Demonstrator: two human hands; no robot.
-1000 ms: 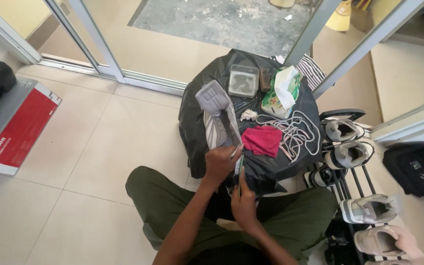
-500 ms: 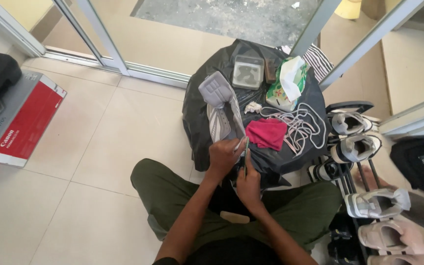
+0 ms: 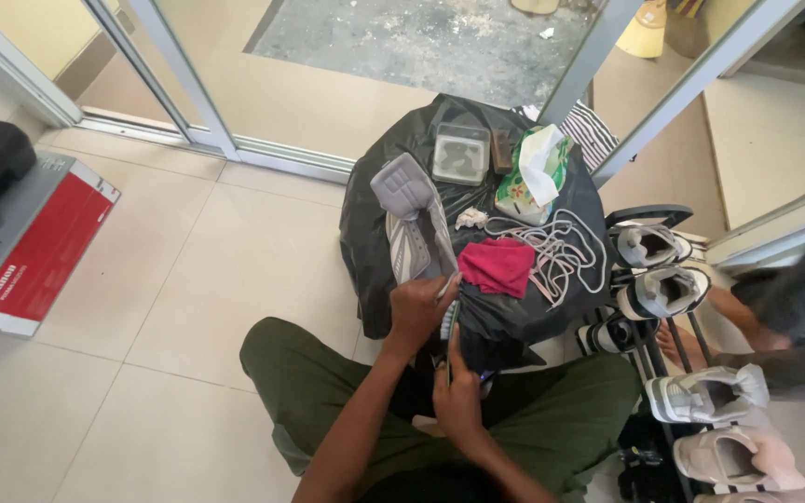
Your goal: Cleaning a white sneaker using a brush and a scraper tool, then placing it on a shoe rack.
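The grey shoe [image 3: 412, 224] lies sole-up across a black plastic sheet [image 3: 365, 242], toe pointing away from the person. The left hand [image 3: 418, 312] is closed around its heel end. The right hand [image 3: 458, 396], just beneath, pinches a slim brush-like tool [image 3: 450, 321]; its bristle end is hard to make out. Risk: with only the heel held, the shoe could twist or slide on the slick plastic, and loose white laces [image 3: 561, 256] and a red cloth [image 3: 498, 265] beside it could snag.

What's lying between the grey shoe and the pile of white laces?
In the head view, a red cloth lies on the black bag between the grey shoe and the white laces.
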